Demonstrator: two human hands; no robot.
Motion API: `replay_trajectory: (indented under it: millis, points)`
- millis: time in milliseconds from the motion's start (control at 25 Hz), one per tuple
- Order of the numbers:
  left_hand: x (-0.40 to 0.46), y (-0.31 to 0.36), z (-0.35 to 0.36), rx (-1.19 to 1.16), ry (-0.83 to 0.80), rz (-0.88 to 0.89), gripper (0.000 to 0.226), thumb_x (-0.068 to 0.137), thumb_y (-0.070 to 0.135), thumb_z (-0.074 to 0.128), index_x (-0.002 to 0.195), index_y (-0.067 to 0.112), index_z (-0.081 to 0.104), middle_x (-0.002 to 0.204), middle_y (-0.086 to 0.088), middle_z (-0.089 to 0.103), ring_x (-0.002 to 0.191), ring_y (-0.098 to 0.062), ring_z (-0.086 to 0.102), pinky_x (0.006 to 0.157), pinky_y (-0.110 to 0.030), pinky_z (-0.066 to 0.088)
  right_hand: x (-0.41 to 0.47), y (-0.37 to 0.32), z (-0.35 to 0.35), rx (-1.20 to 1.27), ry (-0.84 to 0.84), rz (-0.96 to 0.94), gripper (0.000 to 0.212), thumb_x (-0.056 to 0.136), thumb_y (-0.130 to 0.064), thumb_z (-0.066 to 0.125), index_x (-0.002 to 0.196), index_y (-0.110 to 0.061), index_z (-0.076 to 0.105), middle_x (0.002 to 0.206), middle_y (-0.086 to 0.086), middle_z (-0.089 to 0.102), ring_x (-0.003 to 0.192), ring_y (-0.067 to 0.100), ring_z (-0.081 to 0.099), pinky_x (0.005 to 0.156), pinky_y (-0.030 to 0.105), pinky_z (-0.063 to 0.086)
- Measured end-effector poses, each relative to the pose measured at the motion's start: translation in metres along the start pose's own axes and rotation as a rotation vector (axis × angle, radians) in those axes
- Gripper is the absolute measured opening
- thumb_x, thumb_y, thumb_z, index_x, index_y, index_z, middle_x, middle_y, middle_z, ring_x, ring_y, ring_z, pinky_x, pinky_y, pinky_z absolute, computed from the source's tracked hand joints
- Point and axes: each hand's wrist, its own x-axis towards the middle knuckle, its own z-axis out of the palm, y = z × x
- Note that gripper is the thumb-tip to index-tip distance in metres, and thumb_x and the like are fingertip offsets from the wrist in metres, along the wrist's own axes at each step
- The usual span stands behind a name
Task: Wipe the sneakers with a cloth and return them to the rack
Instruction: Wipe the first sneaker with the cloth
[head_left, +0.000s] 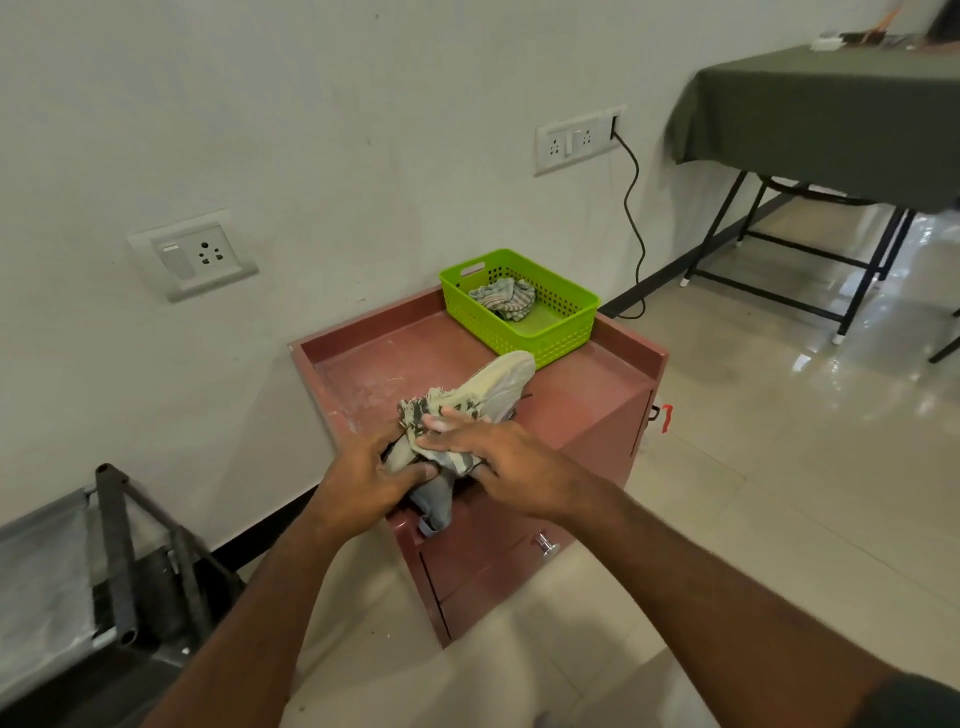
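A perforated lime-green plastic basket (519, 306) holding a crumpled rag (504, 297) is sitting just beyond the beige sneaker (496, 387) on the red metal cabinet (597, 410) — the left hand (363, 480) is gripping the sneaker's heel end, while the right hand (498, 460), fingers straight, is pressing a frayed striped cloth (441, 415) onto it.

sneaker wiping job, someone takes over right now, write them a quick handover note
Left hand grips the sneaker near its heel, on the red cabinet.
Right hand presses the striped cloth flat on the shoe.
A second cloth lies in the green basket behind.
Done: one sneaker is being wiped.
Left: finish wiping it, find and wipe the other, not in view, then return both to the rack.
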Motion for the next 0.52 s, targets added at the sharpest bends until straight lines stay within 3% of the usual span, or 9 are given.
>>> replay_trajectory:
  millis: [80, 160, 240, 320, 400, 520]
  points:
    - [-0.001, 0.001, -0.001, -0.019, 0.000, -0.012, 0.036, 0.083, 0.014, 0.080, 0.106, 0.039, 0.068, 0.087, 0.020, 0.073, 0.076, -0.012, 0.070, 0.062, -0.030, 0.056, 0.009, 0.025, -0.014, -0.080, 0.074, 0.072, 0.072, 0.079, 0.012, 0.045, 0.142, -0.022, 0.052, 0.157, 0.001, 0.037, 0.149, 0.017, 0.025, 0.123, 0.043, 0.021]
    - [-0.001, 0.000, -0.001, -0.043, 0.000, -0.021, 0.044, 0.083, 0.015, 0.080, 0.120, 0.036, 0.067, 0.094, 0.020, 0.074, 0.081, -0.011, 0.072, 0.070, -0.035, 0.059, 0.016, 0.051, -0.024, -0.114, 0.150, 0.154, 0.080, 0.074, 0.019, 0.040, 0.142, -0.022, 0.053, 0.158, -0.001, 0.034, 0.150, 0.018, 0.021, 0.122, 0.046, 0.017]
    - [-0.002, -0.001, -0.001, -0.072, 0.001, -0.019, 0.046, 0.084, 0.013, 0.079, 0.124, 0.032, 0.067, 0.097, 0.021, 0.075, 0.085, -0.007, 0.072, 0.074, -0.034, 0.060, 0.018, 0.074, -0.023, -0.154, 0.255, 0.328, 0.077, 0.080, 0.019, 0.041, 0.142, -0.026, 0.052, 0.158, 0.001, 0.036, 0.147, 0.021, 0.027, 0.121, 0.042, 0.022]
    - [-0.003, 0.000, -0.001, -0.118, -0.004, -0.016, 0.049, 0.084, 0.009, 0.079, 0.127, 0.028, 0.067, 0.101, 0.022, 0.075, 0.090, -0.004, 0.072, 0.076, -0.030, 0.060, 0.014, 0.099, -0.022, -0.105, 0.385, 0.505, 0.059, 0.089, 0.009, 0.047, 0.138, -0.023, 0.056, 0.148, 0.011, 0.049, 0.135, 0.029, 0.046, 0.110, 0.034, 0.036]
    - [-0.001, 0.000, -0.002, -0.132, -0.013, -0.018, 0.050, 0.084, 0.009, 0.079, 0.129, 0.027, 0.066, 0.103, 0.021, 0.075, 0.092, -0.004, 0.072, 0.078, -0.031, 0.060, 0.012, 0.112, -0.029, 0.090, 0.565, 0.560, 0.045, 0.097, -0.004, 0.050, 0.137, -0.022, 0.058, 0.138, 0.011, 0.058, 0.126, 0.028, 0.055, 0.096, 0.024, 0.040]
    - [0.000, -0.001, -0.002, -0.145, -0.004, -0.011, 0.047, 0.083, 0.012, 0.081, 0.118, 0.040, 0.066, 0.103, 0.018, 0.075, 0.093, -0.006, 0.072, 0.080, -0.033, 0.061, 0.019, 0.113, -0.040, 0.238, 0.753, 0.589, 0.045, 0.100, -0.012, 0.052, 0.144, -0.022, 0.049, 0.139, 0.002, 0.057, 0.122, 0.016, 0.055, 0.095, 0.016, 0.036]
